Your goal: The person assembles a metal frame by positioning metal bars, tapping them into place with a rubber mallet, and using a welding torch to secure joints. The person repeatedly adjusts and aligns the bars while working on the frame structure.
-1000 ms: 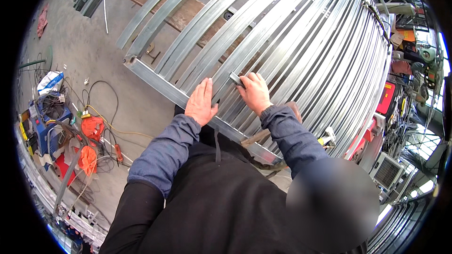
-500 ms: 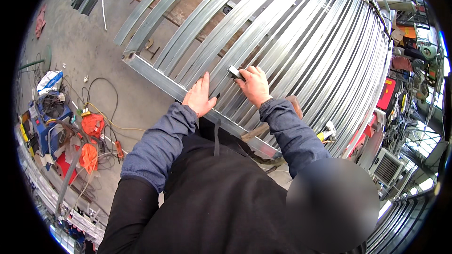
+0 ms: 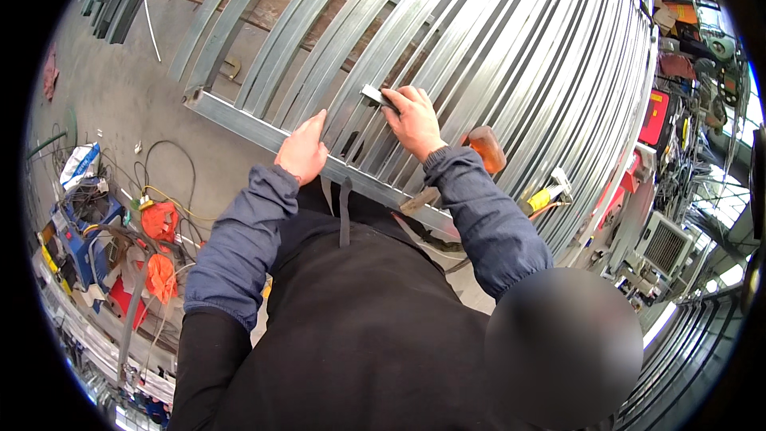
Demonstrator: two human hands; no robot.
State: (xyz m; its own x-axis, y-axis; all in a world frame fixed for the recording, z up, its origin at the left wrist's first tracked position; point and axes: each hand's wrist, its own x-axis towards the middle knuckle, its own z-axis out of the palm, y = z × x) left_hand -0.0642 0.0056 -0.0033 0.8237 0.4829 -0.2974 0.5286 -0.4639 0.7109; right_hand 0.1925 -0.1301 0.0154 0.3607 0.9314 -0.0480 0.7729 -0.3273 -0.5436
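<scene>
A rack of long galvanised steel bars (image 3: 319, 56) spreads out before me, their near ends meeting a steel crossbar (image 3: 247, 123). My left hand (image 3: 303, 148) is at this crossbar, its fingers stretched out together and pointing away from me, with nothing visible in them. Further right, above the bars, my right hand (image 3: 413, 121) grips a short piece of metal channel (image 3: 375, 96) between thumb and fingers. The piece's bright end sticks out to the left; the rest is covered by my fingers.
Near my right forearm lie an orange-headed mallet (image 3: 487, 150) and a yellow-handled hammer (image 3: 542, 196) on the bars. To the left, a blue machine (image 3: 86, 219), cables and orange cloths (image 3: 160, 222) occupy the floor. A red case (image 3: 654, 117) stands at right.
The view has shifted a little. My left hand has slid slightly left along the crossbar, its thumb now closer to the fingers. My right hand keeps its hold on the short metal channel.
</scene>
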